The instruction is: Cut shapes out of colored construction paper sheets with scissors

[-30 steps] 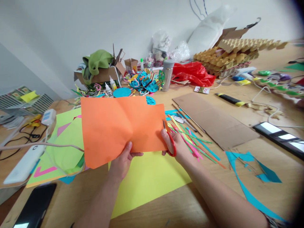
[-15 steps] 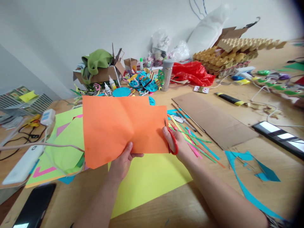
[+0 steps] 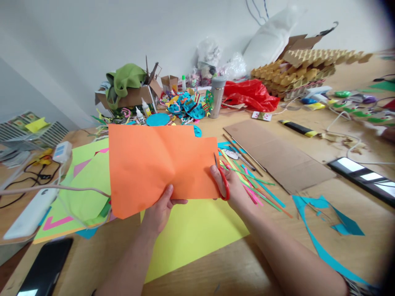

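Observation:
An orange sheet of paper (image 3: pixel 145 164) is held up above the table, with a notch cut out of its upper right corner. My left hand (image 3: pixel 162 207) pinches its lower edge, thumb in front and fingers behind. Red-handled scissors (image 3: pixel 227 191) are in my right hand (image 3: pixel 230 185) at the sheet's right edge. One blade lies in front of the paper, pointing up; the other is hidden. Beneath the sheet, a yellow sheet (image 3: pixel 191 238) lies flat on the table. Thin coloured paper strips (image 3: pixel 256 185) are scattered just beyond my right hand.
A cardboard piece (image 3: pixel 274 152) and a black-yellow cutter (image 3: pixel 298 128) lie right, near blue paper scraps (image 3: pixel 317 246). Phones (image 3: pixel 46 263) rest at both sides. A grey-lidded bottle (image 3: pixel 217 98), glue bottles (image 3: pixel 145 107) and egg cartons (image 3: pixel 296 74) stand behind. Cables cross the left.
The orange sheet has shifted very slightly to the right. The scissors have turned a little at its right edge; both hands keep their holds.

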`<state>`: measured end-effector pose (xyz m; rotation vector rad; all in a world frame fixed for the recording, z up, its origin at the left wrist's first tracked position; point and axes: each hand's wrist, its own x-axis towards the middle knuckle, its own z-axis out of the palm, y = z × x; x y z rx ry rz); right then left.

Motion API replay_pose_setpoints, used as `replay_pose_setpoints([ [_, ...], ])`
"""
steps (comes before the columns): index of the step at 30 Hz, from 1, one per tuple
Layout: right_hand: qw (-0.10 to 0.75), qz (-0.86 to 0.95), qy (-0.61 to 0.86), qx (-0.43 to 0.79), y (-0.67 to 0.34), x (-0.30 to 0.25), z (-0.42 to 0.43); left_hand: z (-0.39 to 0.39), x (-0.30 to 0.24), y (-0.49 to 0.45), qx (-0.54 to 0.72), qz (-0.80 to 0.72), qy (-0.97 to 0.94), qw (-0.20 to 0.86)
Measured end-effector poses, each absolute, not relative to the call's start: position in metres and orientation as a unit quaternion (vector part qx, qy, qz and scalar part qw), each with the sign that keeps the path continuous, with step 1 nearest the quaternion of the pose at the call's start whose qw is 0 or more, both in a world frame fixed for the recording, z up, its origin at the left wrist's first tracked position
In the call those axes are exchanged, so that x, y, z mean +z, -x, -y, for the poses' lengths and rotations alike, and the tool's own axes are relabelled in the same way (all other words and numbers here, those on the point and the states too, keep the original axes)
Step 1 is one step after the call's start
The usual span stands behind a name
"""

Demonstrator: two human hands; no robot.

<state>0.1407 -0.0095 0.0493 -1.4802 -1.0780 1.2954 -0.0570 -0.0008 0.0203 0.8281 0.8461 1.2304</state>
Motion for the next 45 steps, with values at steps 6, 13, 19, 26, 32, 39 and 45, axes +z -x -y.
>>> replay_pose_setpoints([
  [6, 0.455, 0.420, 0.573, 0.537, -0.141, 0.051, 0.010, 0.001, 0.023, 0.056, 0.540, -0.369, -0.368, 0.661],
  [13, 0.474, 0.417, 0.544, 0.553, -0.144, 0.047, 0.010, 0.002, 0.022, 0.055, 0.537, -0.363, -0.370, 0.665],
  [19, 0.453, 0.423, 0.591, 0.515, -0.140, 0.054, 0.012, 0.003, 0.023, 0.055, 0.529, -0.372, -0.382, 0.660],
  [26, 0.464, 0.428, 0.579, 0.516, -0.141, 0.051, 0.011, 0.004, 0.025, 0.054, 0.522, -0.381, -0.383, 0.660],
  [32, 0.484, 0.412, 0.561, 0.531, -0.143, 0.053, 0.009, 0.004, 0.025, 0.054, 0.515, -0.380, -0.389, 0.663],
  [39, 0.493, 0.413, 0.564, 0.518, -0.143, 0.045, 0.007, 0.004, 0.026, 0.053, 0.511, -0.383, -0.387, 0.665],
  [45, 0.494, 0.401, 0.572, 0.517, -0.143, 0.046, 0.007, 0.003, 0.024, 0.055, 0.513, -0.380, -0.396, 0.660],
])
